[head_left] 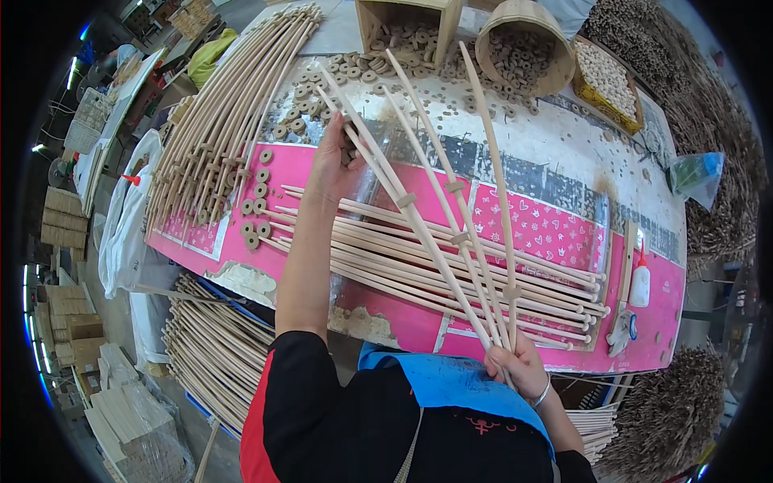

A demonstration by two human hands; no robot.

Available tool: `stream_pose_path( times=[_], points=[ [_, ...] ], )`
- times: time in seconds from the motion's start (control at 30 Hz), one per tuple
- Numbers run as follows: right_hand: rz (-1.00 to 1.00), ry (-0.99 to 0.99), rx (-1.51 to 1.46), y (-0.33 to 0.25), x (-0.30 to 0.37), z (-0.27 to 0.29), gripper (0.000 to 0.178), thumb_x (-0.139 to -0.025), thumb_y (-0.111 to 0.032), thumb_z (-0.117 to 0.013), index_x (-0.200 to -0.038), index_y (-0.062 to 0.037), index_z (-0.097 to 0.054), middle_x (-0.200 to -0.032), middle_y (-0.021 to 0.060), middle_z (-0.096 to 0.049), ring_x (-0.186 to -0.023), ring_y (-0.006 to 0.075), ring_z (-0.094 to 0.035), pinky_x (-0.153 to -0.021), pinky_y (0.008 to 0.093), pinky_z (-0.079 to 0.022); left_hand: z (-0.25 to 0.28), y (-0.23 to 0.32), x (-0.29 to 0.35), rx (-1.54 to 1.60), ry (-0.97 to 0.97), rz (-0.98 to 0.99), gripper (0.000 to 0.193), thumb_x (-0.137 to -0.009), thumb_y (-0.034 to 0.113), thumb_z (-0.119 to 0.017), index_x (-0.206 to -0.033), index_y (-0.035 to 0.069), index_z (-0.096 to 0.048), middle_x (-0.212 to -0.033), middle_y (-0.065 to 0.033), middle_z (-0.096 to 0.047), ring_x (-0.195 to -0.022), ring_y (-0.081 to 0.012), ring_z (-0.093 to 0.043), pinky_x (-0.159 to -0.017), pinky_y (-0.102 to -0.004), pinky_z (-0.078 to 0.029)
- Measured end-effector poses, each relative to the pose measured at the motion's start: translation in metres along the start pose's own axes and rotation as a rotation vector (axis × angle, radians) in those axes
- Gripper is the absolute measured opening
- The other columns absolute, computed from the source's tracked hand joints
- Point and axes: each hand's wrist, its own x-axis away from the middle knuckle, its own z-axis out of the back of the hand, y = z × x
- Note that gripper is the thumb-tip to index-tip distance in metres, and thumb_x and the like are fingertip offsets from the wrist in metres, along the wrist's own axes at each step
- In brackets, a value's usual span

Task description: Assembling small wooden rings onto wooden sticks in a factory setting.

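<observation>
Clasping wooden rods [495, 157] low | right fingers [515, 366]: closed | left fingers [333, 135]: near tops, hold unclear

Legible words or numbers — none.

Long, pale wooden rods [440, 258] with tapered tips fan out on a slant, lower ends bunched in the right hand [518, 367], small brown ring-shaped discs [455, 186] circling their shafts partway along, more loose ones cupped in the left hand [327, 161].
</observation>
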Motion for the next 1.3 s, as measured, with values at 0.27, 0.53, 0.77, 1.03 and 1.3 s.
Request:
stream_pose_path(
  times=[0.27,0.53,0.77,1.03,1.3],
  points=[
    [-0.05,-0.188,-0.282,0.003,-0.016,0.014,0.031,-0.095,-0.021,-0.06,-0.116,-0.0032,-0.047,-0.068,0.0054,-0.056,-0.049,0.0072,-0.049,-0.043,0.0181,-0.039,0.005,-0.026,0.004,0.123,-0.126,-0.073,0.041,-0.101,0.047,-0.047,-0.1,0.009,-0.061,-0.068,-0.001,-0.058,-0.048,-0.0074,-0.044,-0.04,-0.0187,-0.033],
    [0.054,0.116,0.254,-0.007,-0.005,-0.004,0.031,-0.095,-0.019,-0.06,-0.119,-0.0027,-0.05,-0.071,0.0017,-0.057,-0.053,0.0057,-0.05,-0.044,0.0181,-0.04,0.005,-0.031,0.019,0.132,-0.057,-0.094,0.041,-0.101,0.045,-0.047,-0.101,0.006,-0.061,-0.068,-0.0033,-0.058,-0.049,-0.0083,-0.043,-0.039,-0.0185,-0.031],
    [-0.077,-0.131,-0.107,-0.003,-0.008,0.007,0.027,-0.096,-0.026,-0.059,-0.107,-0.0046,-0.048,-0.067,0.0033,-0.056,-0.05,0.0051,-0.049,-0.043,0.0173,-0.04,0.004,-0.022,0.013,0.224,-0.314,-0.101,0.041,-0.101,0.046,-0.048,-0.103,0.008,-0.062,-0.07,0.0007,-0.05,-0.051,-0.0075,-0.04,-0.041,-0.0185,-0.032],
    [-0.106,-0.279,-0.341,0.014,-0.015,0.018,0.033,-0.095,-0.024,-0.061,-0.117,-0.0036,-0.047,-0.065,0.0059,-0.053,-0.045,0.0076,-0.045,-0.04,0.0183,-0.036,-0.01,-0.025,0.022,0.22,-0.191,-0.109,0.047,-0.099,0.052,-0.048,-0.104,0.007,-0.062,-0.07,0.0003,-0.05,-0.051,-0.0071,-0.038,-0.042,-0.0178,-0.031],
    [0.25,0.148,0.516,-0.025,-0.015,0.01,0.047,-0.083,-0.016,-0.074,-0.124,-0.0016,-0.055,-0.074,0.0047,-0.064,-0.057,0.0092,-0.057,-0.05,0.0257,-0.048,-0.006,-0.041,0.027,-0.194,0.284,0.008,0.042,-0.102,0.047,-0.045,-0.098,0.008,-0.063,-0.07,-0.0016,-0.061,-0.052,-0.0057,-0.05,-0.044,-0.0179,-0.032]
  ],
)
